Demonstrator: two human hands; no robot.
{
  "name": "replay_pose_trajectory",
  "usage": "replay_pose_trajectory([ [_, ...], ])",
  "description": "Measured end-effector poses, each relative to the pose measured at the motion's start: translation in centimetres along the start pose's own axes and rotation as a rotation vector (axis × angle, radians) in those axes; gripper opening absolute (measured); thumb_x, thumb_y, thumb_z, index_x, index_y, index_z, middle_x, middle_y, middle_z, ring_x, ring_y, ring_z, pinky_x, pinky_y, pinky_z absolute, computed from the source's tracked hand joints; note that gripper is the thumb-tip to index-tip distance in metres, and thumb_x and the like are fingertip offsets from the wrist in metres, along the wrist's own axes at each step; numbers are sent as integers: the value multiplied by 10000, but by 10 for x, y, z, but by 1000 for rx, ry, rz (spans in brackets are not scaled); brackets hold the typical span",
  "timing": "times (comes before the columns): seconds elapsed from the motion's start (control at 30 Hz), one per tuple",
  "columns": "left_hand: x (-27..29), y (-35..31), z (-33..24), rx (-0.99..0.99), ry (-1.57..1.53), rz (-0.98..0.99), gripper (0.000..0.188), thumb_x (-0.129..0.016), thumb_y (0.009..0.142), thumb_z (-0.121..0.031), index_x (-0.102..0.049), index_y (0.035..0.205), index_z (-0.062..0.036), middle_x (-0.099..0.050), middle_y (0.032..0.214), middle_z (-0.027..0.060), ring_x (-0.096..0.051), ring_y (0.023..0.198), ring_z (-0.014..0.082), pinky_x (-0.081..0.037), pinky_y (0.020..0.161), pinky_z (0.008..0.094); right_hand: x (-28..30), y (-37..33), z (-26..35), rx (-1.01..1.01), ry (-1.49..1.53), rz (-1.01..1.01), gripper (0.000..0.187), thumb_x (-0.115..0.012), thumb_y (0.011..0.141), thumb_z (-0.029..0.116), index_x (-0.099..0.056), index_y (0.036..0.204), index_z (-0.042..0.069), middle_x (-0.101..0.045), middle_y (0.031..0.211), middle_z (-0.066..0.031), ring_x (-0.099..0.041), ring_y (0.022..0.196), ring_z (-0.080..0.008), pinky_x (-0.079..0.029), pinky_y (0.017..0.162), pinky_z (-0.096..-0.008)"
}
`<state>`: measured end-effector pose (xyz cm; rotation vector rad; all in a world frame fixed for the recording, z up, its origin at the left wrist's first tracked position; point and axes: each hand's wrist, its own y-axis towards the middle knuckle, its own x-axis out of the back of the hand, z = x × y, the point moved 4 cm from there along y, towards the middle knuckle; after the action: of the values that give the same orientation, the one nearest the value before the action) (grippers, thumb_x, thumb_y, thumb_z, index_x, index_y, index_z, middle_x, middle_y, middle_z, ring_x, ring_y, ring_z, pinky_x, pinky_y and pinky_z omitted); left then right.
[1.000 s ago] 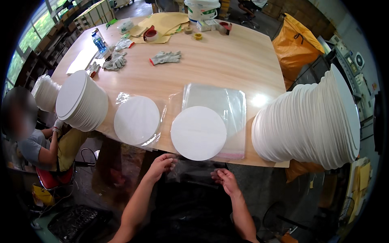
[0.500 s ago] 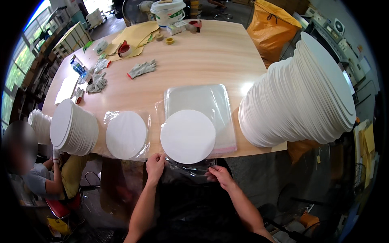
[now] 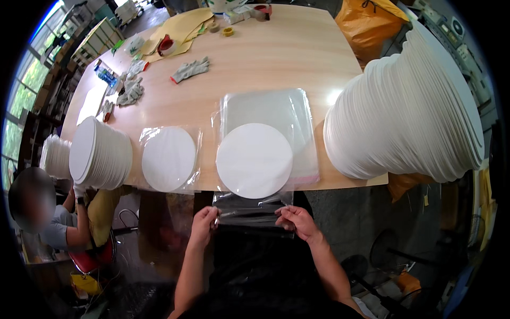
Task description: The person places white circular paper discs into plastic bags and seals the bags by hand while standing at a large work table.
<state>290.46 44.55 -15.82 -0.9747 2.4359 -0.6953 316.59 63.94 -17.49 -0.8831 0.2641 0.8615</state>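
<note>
A white round disc (image 3: 254,160) lies inside a clear plastic bag (image 3: 249,210) at the table's near edge, its lower part hanging over my lap. My left hand (image 3: 204,223) pinches the bag's left side near its open-looking end. On the right side, my right hand (image 3: 297,220) grips the same bag between thumb and fingers. Beneath the disc sits a stack of flat clear bags (image 3: 271,109) with a pinkish strip along the near edge. Just left of it lies another white disc (image 3: 169,159) in a clear bag.
A tall leaning stack of white discs (image 3: 393,117) stands at right. A shorter stack (image 3: 109,153) is at left, near a seated co-worker (image 3: 66,223). Grey work gloves (image 3: 190,70), tape rolls (image 3: 227,32), brown paper (image 3: 183,26) and a blue bottle (image 3: 106,77) lie farther back.
Both hands have drawn the bag's near end straight, so it spreads flat between them below the table edge. The view has tilted slightly downward.
</note>
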Motion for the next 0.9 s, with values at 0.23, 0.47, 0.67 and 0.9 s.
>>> replay_pose_trajectory([
  [0.23, 4, 9, -12, -19, 67, 27, 193, -609, 1017, -234, -672, 968, -59, -567, 680, -40, -490, 586, 45, -381, 560, 209, 2, -8, 10, 5, -57, -17, 267, -595, 1030, 249, -666, 1168, 32, -745, 927, -72, -632, 703, -71, -499, 649, -214],
  [0.47, -20, -37, -41, -567, 799, -235, 364, -766, 857, -178, -655, 1185, -67, -676, 988, 66, -637, 951, 226, -496, 819, 330, -5, -33, -12, 3, -140, 183, 406, -674, 974, 144, -568, 1338, 0, -676, 1225, -121, -646, 1075, -144, -508, 934, -284],
  [0.67, -119, -61, -60, -987, 1151, 341, 473, -815, 724, -167, -685, 1176, -120, -649, 1194, 75, -589, 1167, 296, -457, 991, 428, -25, -37, -4, 29, -294, 144, 303, -692, 939, 69, -656, 1233, 5, -701, 1097, -42, -630, 1029, -107, -497, 944, -270],
  [0.9, -161, -30, -70, -1111, 1157, 510, 180, -706, 826, -152, -688, 1004, -130, -670, 942, 14, -641, 927, 240, -489, 847, 372, -35, -37, 44, 219, -544, -112, 160, -658, 959, 82, -689, 1084, -13, -709, 947, -21, -633, 882, -91, -512, 832, -255],
])
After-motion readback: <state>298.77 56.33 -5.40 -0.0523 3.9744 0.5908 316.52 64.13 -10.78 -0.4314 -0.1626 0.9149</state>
